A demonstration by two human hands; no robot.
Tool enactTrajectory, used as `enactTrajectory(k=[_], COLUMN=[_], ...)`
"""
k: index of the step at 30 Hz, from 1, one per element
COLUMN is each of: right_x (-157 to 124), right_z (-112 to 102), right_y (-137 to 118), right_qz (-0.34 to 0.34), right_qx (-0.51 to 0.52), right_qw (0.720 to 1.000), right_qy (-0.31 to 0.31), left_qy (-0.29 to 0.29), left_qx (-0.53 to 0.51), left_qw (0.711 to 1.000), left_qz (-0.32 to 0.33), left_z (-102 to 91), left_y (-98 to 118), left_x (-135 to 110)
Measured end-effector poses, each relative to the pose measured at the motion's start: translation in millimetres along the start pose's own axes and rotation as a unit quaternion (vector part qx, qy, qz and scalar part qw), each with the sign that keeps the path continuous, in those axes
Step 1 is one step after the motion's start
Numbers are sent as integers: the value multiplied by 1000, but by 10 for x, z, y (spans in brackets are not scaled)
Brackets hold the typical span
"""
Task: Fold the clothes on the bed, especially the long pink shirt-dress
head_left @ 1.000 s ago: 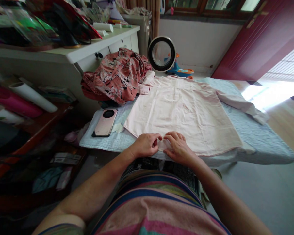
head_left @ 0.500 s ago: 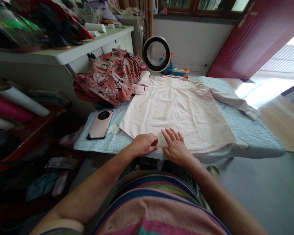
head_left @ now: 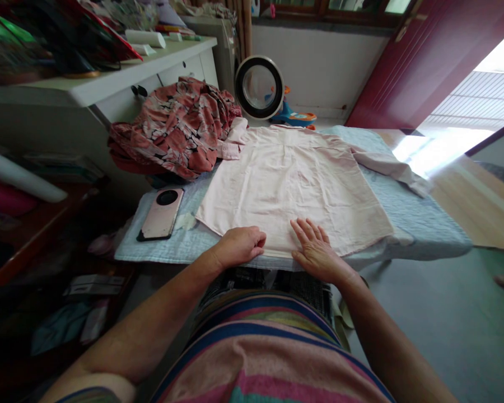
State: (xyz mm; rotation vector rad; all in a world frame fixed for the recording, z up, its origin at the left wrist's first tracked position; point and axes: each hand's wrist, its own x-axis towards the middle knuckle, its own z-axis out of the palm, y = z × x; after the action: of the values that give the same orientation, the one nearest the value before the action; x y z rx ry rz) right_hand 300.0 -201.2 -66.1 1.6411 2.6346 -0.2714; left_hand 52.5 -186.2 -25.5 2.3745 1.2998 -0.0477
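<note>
A pale pink shirt (head_left: 285,184) lies spread out with its hem towards me, one sleeve reaching out to the right and the other folded at the upper left. At the hem, my left hand (head_left: 240,246) is closed, its fingers curled and pinching the shirt's edge. My right hand (head_left: 317,249) lies flat on the shirt near the hem, fingers stretched out. Under the shirt is a light blue quilted cover (head_left: 420,224). A pink phone (head_left: 162,215) with a round black camera ring rests on the cover, left of the shirt.
A heap of red floral cloth (head_left: 176,129) is piled at the upper left, touching the shirt's sleeve. Behind it stands a white cabinet (head_left: 79,92) crowded with items. A round washer door (head_left: 259,88) hangs open at the back. A dark red door (head_left: 386,61) stands at the right.
My right hand has slid to the right along the hem, away from my left hand, which still pinches the edge. The whole view has shifted slightly.
</note>
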Motion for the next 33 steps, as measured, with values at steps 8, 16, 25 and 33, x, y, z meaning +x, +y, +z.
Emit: enactTrajectory(k=[8, 16, 25, 33], right_x=[8, -73, -34, -157], right_z=[-14, -106, -39, -125], right_y=[-11, 291, 83, 257], right_qz=[9, -48, 19, 72], right_qx=[48, 157, 82, 60], right_qw=[999, 986, 996, 995], right_qy=[-2, -29, 15, -36], left_qy=[63, 88, 64, 56], left_qx=[-82, -121, -100, -94], left_qw=[982, 972, 978, 977], left_qz=[156, 179, 171, 182], left_z=[186, 399, 381, 371], left_y=[215, 144, 156, 153], left_x=[362, 388, 378, 383])
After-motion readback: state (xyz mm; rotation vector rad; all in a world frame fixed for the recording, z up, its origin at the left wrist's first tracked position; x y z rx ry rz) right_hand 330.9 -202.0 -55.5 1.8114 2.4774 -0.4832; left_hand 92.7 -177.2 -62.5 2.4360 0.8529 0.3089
